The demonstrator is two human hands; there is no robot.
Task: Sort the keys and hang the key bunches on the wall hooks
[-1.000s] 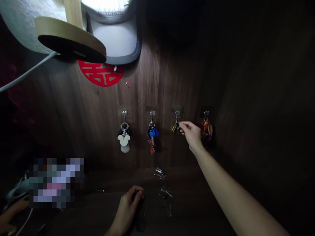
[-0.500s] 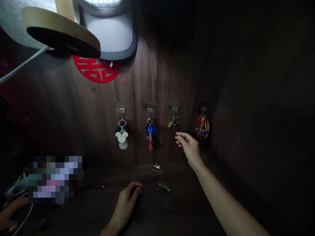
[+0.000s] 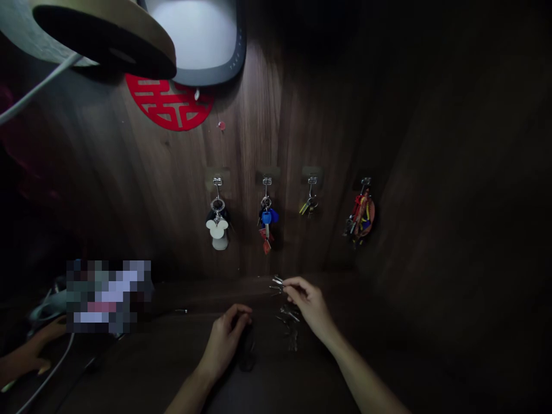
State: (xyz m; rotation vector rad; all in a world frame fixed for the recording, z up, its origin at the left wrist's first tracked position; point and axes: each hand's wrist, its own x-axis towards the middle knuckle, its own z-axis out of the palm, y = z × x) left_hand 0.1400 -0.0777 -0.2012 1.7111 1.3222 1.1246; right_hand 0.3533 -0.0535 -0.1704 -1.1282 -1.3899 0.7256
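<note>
My right hand [image 3: 308,299] is at the right end of a small bunch of metal keys [image 3: 276,281], thumb and forefinger closed on it. The keys lie on the dark wooden desktop. Just below, more loose keys [image 3: 288,316] are spread close to my right wrist. My left hand [image 3: 226,333] rests on the desk, loosely curled, with a small gap between thumb and forefinger and nothing visible in it. Beside it lies a dark object [image 3: 246,361], too dim to make out. Above, yellow-tagged keys [image 3: 309,206] hang from a wall hook.
More wall hooks hold keys with a white mouse-head charm [image 3: 217,228], keys with a blue head [image 3: 267,217] and a red and yellow bundle [image 3: 362,215]. A round lamp [image 3: 107,37], a cap [image 3: 198,40] and a red paper-cut [image 3: 172,106] are above. Another person's hand [image 3: 38,351] is at left.
My right hand has come down from below the yellow-tagged keys on the wall to the keys on the desk. My left hand stays put. The view has tilted slightly downward.
</note>
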